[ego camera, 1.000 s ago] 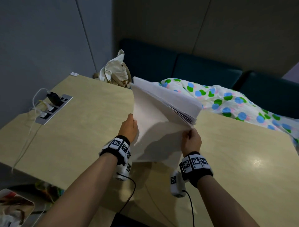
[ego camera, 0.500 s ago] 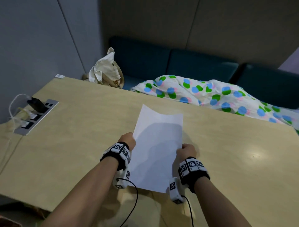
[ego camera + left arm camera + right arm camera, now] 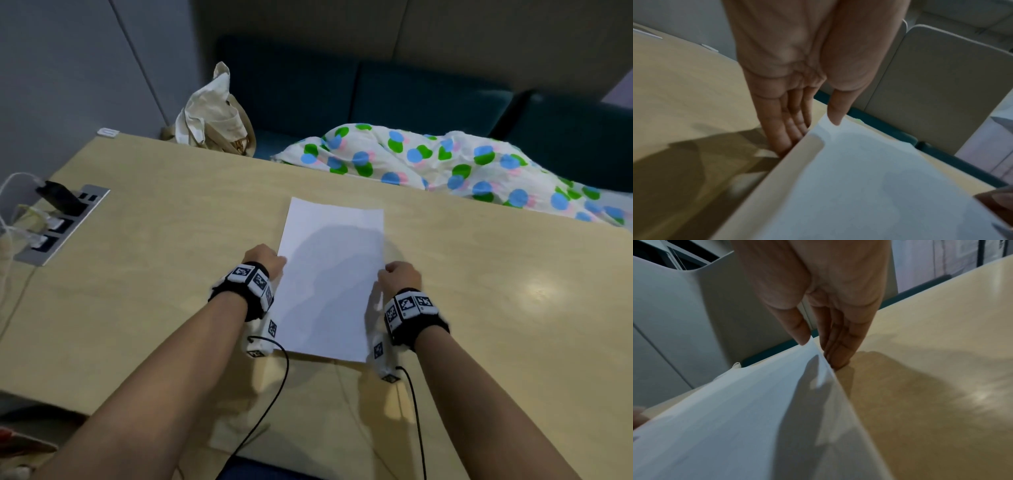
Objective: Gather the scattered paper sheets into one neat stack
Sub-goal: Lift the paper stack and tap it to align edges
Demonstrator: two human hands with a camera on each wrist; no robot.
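Note:
A stack of white paper sheets (image 3: 330, 274) lies on the light wooden table (image 3: 154, 274), long side pointing away from me. My left hand (image 3: 265, 258) holds its left edge. In the left wrist view the thumb (image 3: 835, 116) sits on top of the stack (image 3: 859, 178) and the fingers (image 3: 785, 129) reach under the slightly raised edge. My right hand (image 3: 399, 274) holds the right edge the same way. There the thumb (image 3: 800, 332) lies on the paper (image 3: 756, 402) and the fingers (image 3: 838, 353) tuck below it, down to the table.
A socket panel (image 3: 61, 226) with plugs and white cables is set into the table's left side. A cream cloth bag (image 3: 212, 116) and a dotted blanket (image 3: 462, 164) lie on the teal bench behind the far edge. Black cables (image 3: 274, 394) trail from my wrists.
The stack was raised off the table with its sheets fanned a second ago. Both hands have brought it down, and it now lies nearly flat on the table.

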